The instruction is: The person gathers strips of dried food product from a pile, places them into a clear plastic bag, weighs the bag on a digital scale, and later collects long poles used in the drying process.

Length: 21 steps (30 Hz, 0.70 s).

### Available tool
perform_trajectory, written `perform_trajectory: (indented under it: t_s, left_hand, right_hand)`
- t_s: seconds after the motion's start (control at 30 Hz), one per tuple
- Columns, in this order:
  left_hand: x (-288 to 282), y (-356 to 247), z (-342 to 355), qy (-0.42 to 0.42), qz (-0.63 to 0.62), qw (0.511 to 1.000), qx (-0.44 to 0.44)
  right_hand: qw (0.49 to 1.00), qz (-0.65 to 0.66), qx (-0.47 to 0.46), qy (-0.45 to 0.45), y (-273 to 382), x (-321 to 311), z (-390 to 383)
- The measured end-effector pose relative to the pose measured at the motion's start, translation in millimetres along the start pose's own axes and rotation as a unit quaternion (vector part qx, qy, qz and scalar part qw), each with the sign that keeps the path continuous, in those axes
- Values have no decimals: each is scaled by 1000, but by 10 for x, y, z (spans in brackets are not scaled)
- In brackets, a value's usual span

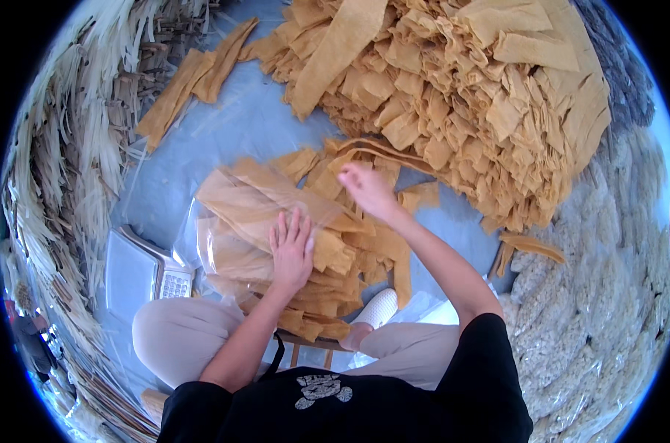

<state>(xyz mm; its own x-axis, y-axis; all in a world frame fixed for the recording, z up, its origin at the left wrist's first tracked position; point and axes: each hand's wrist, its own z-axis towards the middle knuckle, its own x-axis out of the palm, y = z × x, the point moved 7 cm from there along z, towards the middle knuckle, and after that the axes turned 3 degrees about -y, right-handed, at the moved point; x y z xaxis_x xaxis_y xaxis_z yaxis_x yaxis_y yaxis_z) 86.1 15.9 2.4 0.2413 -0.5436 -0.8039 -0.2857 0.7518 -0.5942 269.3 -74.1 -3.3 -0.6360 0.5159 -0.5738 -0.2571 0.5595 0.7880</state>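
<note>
big heap of orange-tan sheets (453,111) fills upper r. of view, on a blue-grey floor (231,125). far r. = bank of pale, rough-looking bundles (593,295); far l. = stack of pale strips (76,155) w/ some brown bits. person in black tee (423,399) & light trousers (180,336) sits low, legs apart. in front of them, btwn knees & heap — clear plastic bag (211,255) w/ orange-tan strips (235,184) in it, more of the same loose to its r. grey scale (146,269) w/ keypad just l. of bag. few loose pcs (180,92) upper l., apart from heap. white shoe (379,308) near lower edge of strips.

l. hand (292,255) flat on bag, fingers extended & slightly spread, not gripping. r. hand (368,190) over loose strips near heap, blurred, fingers curled — can't tell if they pinch anything.
</note>
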Motion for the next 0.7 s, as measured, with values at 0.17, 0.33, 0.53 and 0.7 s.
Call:
perform_trajectory:
  t_s: [0.17, 0.33, 0.53, 0.7]
  left_hand:
    - [137, 49, -34, 76, 22, 997, -16]
    - [157, -17, -12, 80, 20, 997, -6]
    - [138, 10, -10, 74, 5, 997, -3]
    - [79, 90, -54, 66, -60, 996, -14]
  right_hand:
    - [968, -11, -112, -226, 600, -788, 563]
    - [873, 148, -236, -400, 1162, -1352, 1139]
    - [931, 66, -218, -287, 1527, -1018, 1208]
    - [910, -68, -356, -200, 1871, -497, -65]
